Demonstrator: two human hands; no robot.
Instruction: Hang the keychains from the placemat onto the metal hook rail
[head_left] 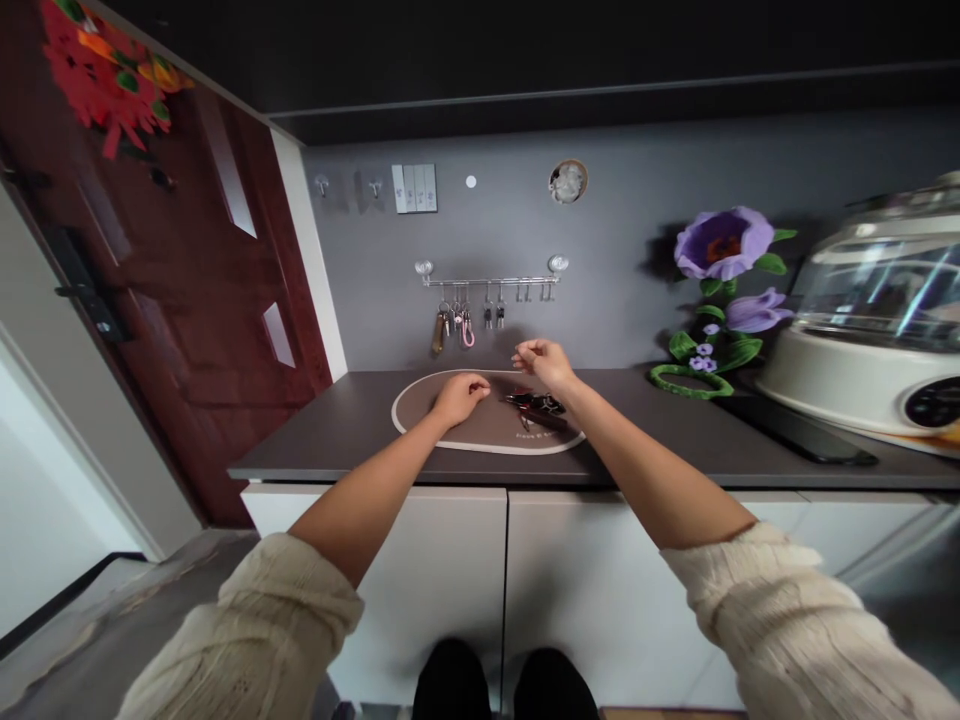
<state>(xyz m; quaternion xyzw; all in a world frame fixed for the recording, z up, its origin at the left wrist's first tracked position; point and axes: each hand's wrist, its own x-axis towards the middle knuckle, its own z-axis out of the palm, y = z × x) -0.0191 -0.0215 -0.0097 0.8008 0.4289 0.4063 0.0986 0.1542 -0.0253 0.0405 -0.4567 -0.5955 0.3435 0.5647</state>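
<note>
**Loose Grip, Nothing Held**

Cream knit sleeves [277, 640] run in from the lower corners. Your left hand [460, 397] curls loosely at the middle of the frame, over an oval placemat [480, 437], and your right hand [544, 364] hangs just beyond it, fingertips gathered. Neither grasps anything visible. Between and just below them, a small dark tool [534, 404] with red marks lies on the placemat, too small to identify exactly. The placemat sits on a dark countertop [322, 430]. Farther up, keys [454, 322] hang from a wall rail [487, 282]. A lidded cooker [877, 320] fills the right edge, and a red door [187, 300] the upper left.
</note>
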